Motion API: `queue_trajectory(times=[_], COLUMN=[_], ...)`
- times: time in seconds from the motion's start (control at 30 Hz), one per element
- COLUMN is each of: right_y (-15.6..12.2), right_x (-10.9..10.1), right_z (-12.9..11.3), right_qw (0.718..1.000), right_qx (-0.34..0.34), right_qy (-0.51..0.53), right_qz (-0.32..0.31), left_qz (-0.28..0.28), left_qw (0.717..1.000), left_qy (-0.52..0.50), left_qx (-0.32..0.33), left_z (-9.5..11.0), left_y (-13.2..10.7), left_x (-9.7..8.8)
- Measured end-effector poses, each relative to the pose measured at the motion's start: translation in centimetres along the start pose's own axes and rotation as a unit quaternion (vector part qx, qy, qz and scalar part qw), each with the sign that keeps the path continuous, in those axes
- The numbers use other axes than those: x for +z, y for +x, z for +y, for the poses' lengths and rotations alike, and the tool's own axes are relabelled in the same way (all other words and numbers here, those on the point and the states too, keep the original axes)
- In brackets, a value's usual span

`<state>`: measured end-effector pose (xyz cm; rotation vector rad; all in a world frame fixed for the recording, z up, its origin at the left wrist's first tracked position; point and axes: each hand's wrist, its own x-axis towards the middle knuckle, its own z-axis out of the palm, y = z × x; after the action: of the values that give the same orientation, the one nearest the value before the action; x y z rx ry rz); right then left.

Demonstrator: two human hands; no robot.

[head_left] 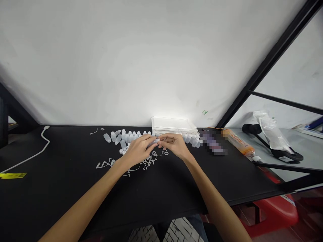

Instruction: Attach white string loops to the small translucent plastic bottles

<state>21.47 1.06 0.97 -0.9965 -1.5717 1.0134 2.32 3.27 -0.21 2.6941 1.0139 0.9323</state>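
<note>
Over the middle of the black table, both my hands meet at a small translucent plastic bottle (152, 142). My left hand (138, 148) is closed around the bottle, hiding most of its body. At the bottle's right end, my right hand (174, 144) is pinched, with a thin white plastic strip (164, 139) showing between its fingers. Whether that strip is still joined to the bottle I cannot tell. Behind my left hand lie several similar bottles (130, 136), some standing and some on their sides. Loose curled white strips (148, 161) are scattered below my hands.
A stack of white flat sheets or trays (174, 123) stands against the wall, with more bottles (193, 139) in front. To the right are an orange-labelled tube (238, 144) and a black frame (252, 84). A white cable (37, 153) runs along the left. A red stool (277, 211) stands below.
</note>
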Motion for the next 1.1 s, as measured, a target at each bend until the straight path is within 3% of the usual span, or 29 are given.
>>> queue_trajectory(times=[0.1,0.47,0.93,1.1], right_y=[-0.06,-0.03,-0.18,-0.08], right_x=[0.14,0.19,0.16,0.57], right_z=[-0.14,0.07,0.58,0.71], right_qw=[1.0,1.0,0.999,0.999], right_qx=[-0.004,0.005,-0.001,-0.015], right_qy=[0.001,0.027,0.01,0.022], right_qz=[-0.008,0.001,-0.038,-0.022], left_qz=[0.004,0.109,0.127,0.134], left_qw=[1.0,0.993,0.987,0.987], left_qy=[0.002,-0.02,0.038,0.025], left_qx=[0.01,0.045,0.095,0.082], left_z=[-0.15,-0.36,0.03,0.23], left_y=[0.05,0.06,-0.06,0.01], left_x=[0.08,0.52,0.71,0.43])
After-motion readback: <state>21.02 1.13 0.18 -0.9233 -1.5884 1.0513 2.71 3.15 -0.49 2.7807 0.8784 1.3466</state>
